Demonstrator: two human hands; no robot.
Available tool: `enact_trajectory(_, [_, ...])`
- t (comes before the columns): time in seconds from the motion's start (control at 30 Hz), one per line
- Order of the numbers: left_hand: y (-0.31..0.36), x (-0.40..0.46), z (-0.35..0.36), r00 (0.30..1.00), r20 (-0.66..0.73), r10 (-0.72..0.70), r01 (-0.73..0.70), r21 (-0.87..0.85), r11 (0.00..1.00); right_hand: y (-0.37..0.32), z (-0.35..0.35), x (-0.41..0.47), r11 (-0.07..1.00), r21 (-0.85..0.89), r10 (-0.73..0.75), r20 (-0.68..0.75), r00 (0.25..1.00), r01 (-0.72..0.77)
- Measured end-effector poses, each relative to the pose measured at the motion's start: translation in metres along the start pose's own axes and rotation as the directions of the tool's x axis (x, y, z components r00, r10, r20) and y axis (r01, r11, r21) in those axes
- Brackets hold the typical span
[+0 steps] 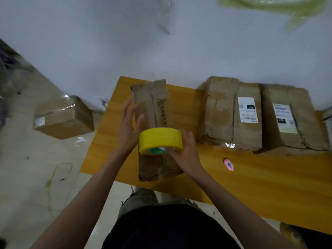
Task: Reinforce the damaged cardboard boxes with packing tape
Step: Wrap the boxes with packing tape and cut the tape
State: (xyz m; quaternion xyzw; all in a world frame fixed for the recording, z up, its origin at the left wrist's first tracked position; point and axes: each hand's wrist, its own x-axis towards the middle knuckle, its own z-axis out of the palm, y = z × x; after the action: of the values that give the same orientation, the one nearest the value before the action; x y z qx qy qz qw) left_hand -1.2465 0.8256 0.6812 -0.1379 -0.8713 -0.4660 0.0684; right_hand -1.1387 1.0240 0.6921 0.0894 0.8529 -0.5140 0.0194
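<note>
While the person stands at the near edge of the yellow table [251, 187], the head view looks down on both bare arms reaching over a worn, narrow cardboard box [152, 105] that lies lengthwise, running from six o'clock toward twelve. The right hand [185, 151] is closed around the roll of yellow tape [160, 141], fingers wrapped over its right rim and thumb side at the green core, holding it just above the box's near half. The left hand [129, 126] is spread wide with nothing in it, palm turned toward the roll at its ten o'clock, fingers overlapping the box's left edge; whether they touch the cardboard I cannot tell. No loose tape end shows.

At two o'clock from the roll, two larger crumpled boxes [233, 112] with white labels sit side by side, touching. A small pink object [228, 164] lies on the table at four o'clock, probably a cutter, though it is too blurred to be sure. Another box [62, 117] rests on the floor at nine o'clock.

My worry from here: the tape's end may be stuck flat against the roll, and picking at it one-handed could let the roll slip. Laid on that creased, torn surface without the free hand pressing the box flat, the strip would likely wrinkle or bridge the gaps.
</note>
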Motion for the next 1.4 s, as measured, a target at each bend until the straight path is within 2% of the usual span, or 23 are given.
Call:
enact_trajectory(0.03, [0.001,0.012,-0.002,0.986,0.104,0.131,-0.138,0.069,0.988,-0.002,0.002,0.0,1.0,-0.015,-0.002,-0.001,1.0,0.002])
enact_trajectory(0.07, [0.001,0.026,-0.001,0.942,0.216,0.257,-0.287,0.12,0.95,-0.003,0.002,0.001,1.0,-0.023,-0.002,-0.004,1.0,0.002])
enact_trajectory(0.13, [0.0,0.054,0.01,0.792,0.448,0.415,-0.531,0.171,0.83,0.0,0.001,0.002,0.998,-0.053,0.014,0.004,1.0,-0.013])
enact_trajectory(0.2, [-0.006,0.071,0.029,0.612,0.656,0.442,-0.687,0.164,0.708,-0.001,0.0,0.005,0.998,-0.065,0.024,0.007,1.0,-0.024])
enact_trajectory(0.27, [-0.011,0.076,0.05,0.468,0.751,0.466,-0.795,0.127,0.593,-0.003,0.0,0.007,0.996,-0.079,0.042,0.021,0.999,-0.04])
enact_trajectory(0.33, [-0.014,0.075,0.064,0.424,0.738,0.525,-0.833,0.089,0.547,-0.009,-0.002,0.006,0.994,-0.084,0.071,0.032,0.997,-0.068])
enact_trajectory(0.4, [-0.016,0.077,0.068,0.42,0.667,0.615,-0.856,0.067,0.512,-0.015,-0.008,0.004,0.993,-0.103,0.061,-0.006,0.998,-0.061])
enact_trajectory(0.47, [-0.016,0.076,0.068,0.414,0.629,0.658,-0.865,0.048,0.499,-0.029,-0.012,0.001,0.988,-0.151,-0.02,-0.059,0.998,0.01])
enact_trajectory(0.57, [-0.014,0.073,0.06,0.394,0.679,0.62,-0.856,0.024,0.517,-0.056,-0.028,-0.006,0.978,-0.187,-0.133,-0.221,0.966,0.092])
enact_trajectory(0.67, [-0.012,0.069,0.051,0.441,0.703,0.558,-0.794,0.016,0.607,-0.049,-0.076,-0.003,0.916,-0.4,-0.199,-0.43,0.881,0.012])
enact_trajectory(0.73, [-0.01,0.07,0.049,0.463,0.716,0.522,-0.755,0.01,0.656,-0.031,-0.094,-0.003,0.877,-0.477,-0.176,-0.438,0.881,-0.062])
enact_trajectory(0.93, [-0.006,0.071,0.043,0.485,0.742,0.463,-0.628,-0.072,0.774,0.006,-0.077,-0.007,0.915,-0.394,-0.086,-0.401,0.912,-0.087])
enact_trajectory(1.03, [-0.002,0.071,0.038,0.459,0.765,0.452,-0.628,-0.08,0.774,0.006,-0.074,-0.011,0.947,-0.318,-0.105,-0.44,0.892,-0.046])
enact_trajectory(1.13, [0.005,0.069,0.032,0.396,0.804,0.445,-0.672,-0.077,0.736,0.009,-0.075,-0.013,0.95,-0.312,-0.137,-0.448,0.883,-0.011])
enact_trajectory(1.2, [0.012,0.058,0.029,0.372,0.842,0.391,-0.707,-0.016,0.707,0.021,-0.076,-0.011,0.95,-0.31,-0.122,-0.449,0.885,-0.026])
enact_trajectory(1.23, [0.016,0.049,0.029,0.392,0.851,0.349,-0.715,0.042,0.698,0.03,-0.076,-0.009,0.954,-0.297,-0.092,-0.458,0.884,-0.054])
enact_trajectory(1.33, [0.022,0.017,0.033,0.507,0.821,0.262,-0.699,0.213,0.683,0.056,-0.059,-0.004,0.969,-0.209,0.017,-0.471,0.882,-0.13])
enact_trajectory(1.4, [0.021,0.007,0.035,0.551,0.794,0.255,-0.682,0.253,0.686,0.064,-0.039,-0.003,0.99,-0.057,0.086,-0.472,0.878,-0.127])
